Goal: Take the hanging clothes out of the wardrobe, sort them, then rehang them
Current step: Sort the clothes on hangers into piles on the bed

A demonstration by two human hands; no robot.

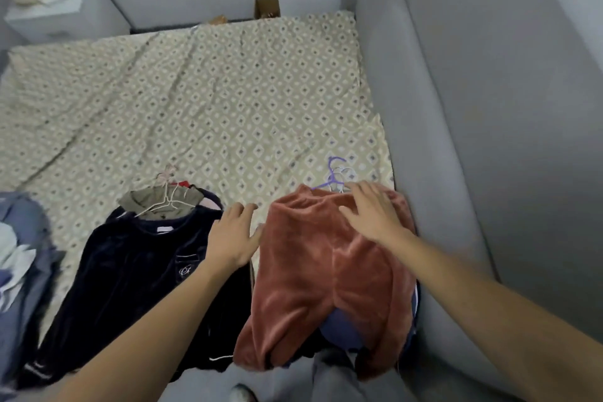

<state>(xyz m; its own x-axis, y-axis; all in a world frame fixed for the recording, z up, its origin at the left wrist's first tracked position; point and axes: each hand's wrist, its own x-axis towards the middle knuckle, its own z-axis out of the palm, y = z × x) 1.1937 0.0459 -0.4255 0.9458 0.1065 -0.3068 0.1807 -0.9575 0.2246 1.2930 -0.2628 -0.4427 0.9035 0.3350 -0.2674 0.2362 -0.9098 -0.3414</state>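
Garment piles: two, lower centre; navy velvet top (130,277), rust velvet garment (319,277).
Hands: left hand (233,235), right hand (372,212); fingers spread flat, gripping nothing.

i see a bed (202,101) in a patterned sheet, grey wall (489,108) right, white shelf (58,10) beyond.
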